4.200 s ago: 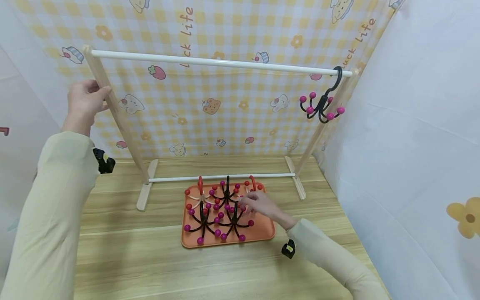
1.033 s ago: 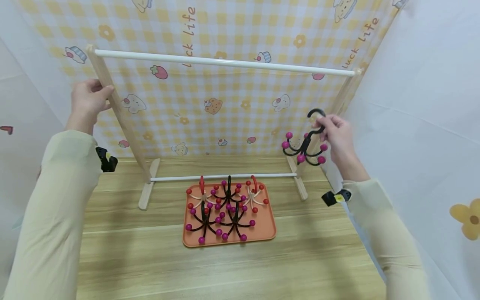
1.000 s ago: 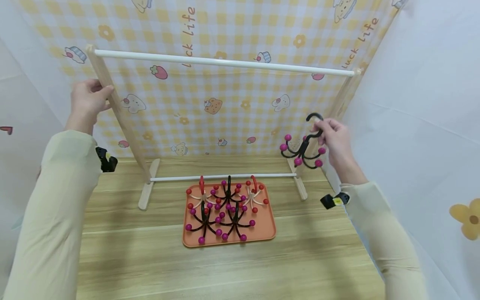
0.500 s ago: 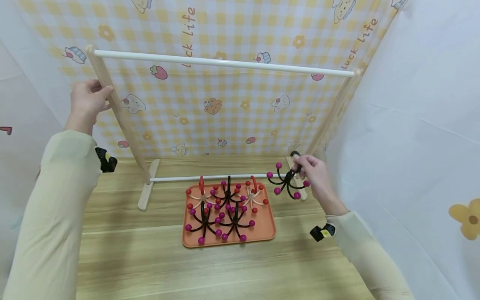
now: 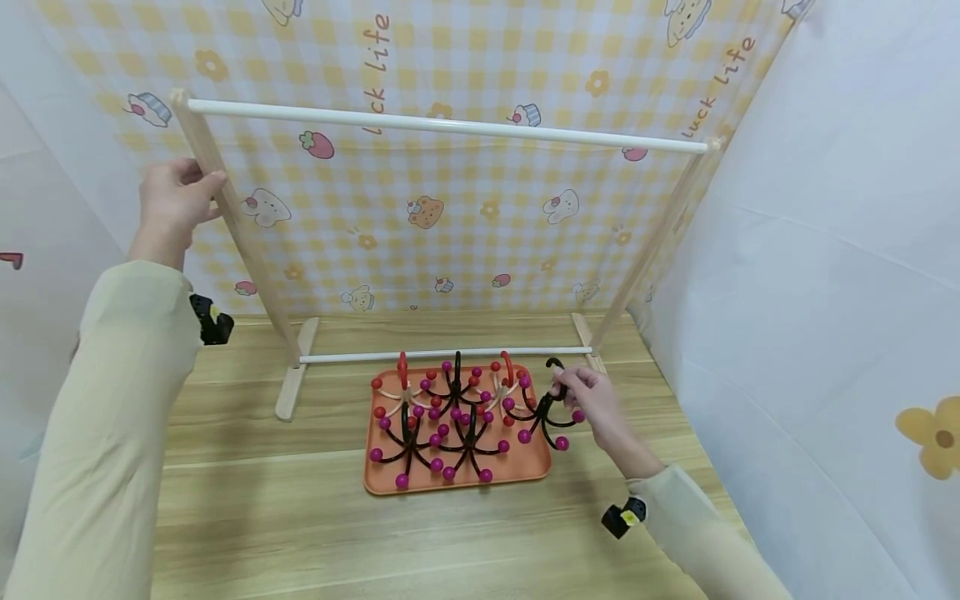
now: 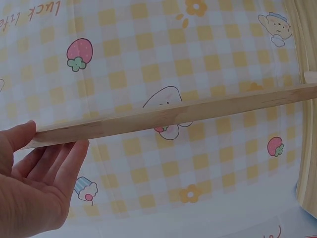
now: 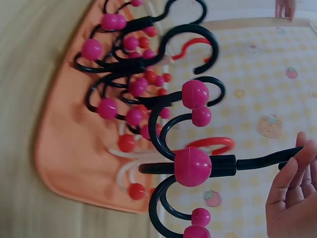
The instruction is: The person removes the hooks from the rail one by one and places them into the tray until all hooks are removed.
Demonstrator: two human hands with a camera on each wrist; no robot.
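Note:
My left hand (image 5: 176,200) grips the left wooden post (image 5: 238,225) of a rack, near its upper end. In the left wrist view, the thumb lies on one side of that post and the fingers on the other. My right hand (image 5: 596,404) pinches the hook of a black claw hanger (image 5: 543,408) with pink ball tips. This hanger is upright at the right side of an orange tray (image 5: 525,475); whether it touches the tray is unclear. Several other claw hangers stand in the tray, black ones (image 5: 471,446) with pink balls and pale ones (image 5: 406,392) with red hooks and red balls.
A white top rail (image 5: 450,126) joins the rack's left post and right post (image 5: 648,242). A lower white bar (image 5: 352,357) runs just behind the tray. The rack's feet (image 5: 288,392) rest on the wooden table (image 5: 300,517). Yellow checked cloth (image 5: 465,267) hangs behind.
A black hanger first hung at the top rail's right end. My right hand, earlier at the tray, then held it off the rail and lowered it leftward to the tray. My left hand stayed.

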